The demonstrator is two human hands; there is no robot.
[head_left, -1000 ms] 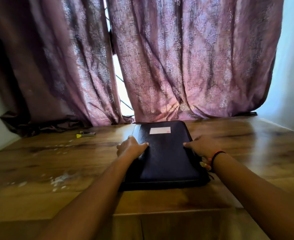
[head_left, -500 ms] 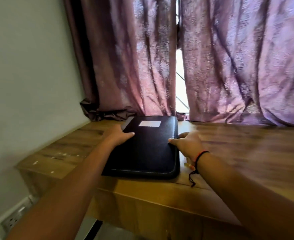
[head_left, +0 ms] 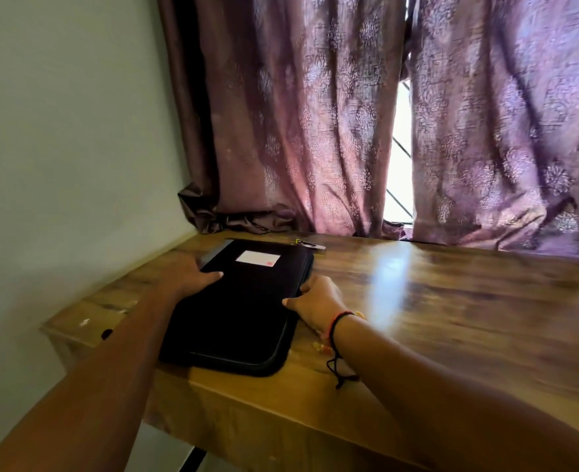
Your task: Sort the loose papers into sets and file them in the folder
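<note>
While clamping left grip (head_left: pixel 192 272) and right grip (head_left: pixel 315 303) on the long edges of the closed black folder (head_left: pixel 237 308), flat at counter (head_left: pixel 451 301) near-left corner, keep it level and slide right, away from the drop, before opening. Cannot spot loose papers.

Left forearm (head_left: pixel 110 386) and right forearm (head_left: pixel 468 396) are bare. Right wrist wears a thin band (head_left: pixel 338 322), red thread beside black. A black cord tail (head_left: pixel 336 369) hangs off it, knotted.
</note>
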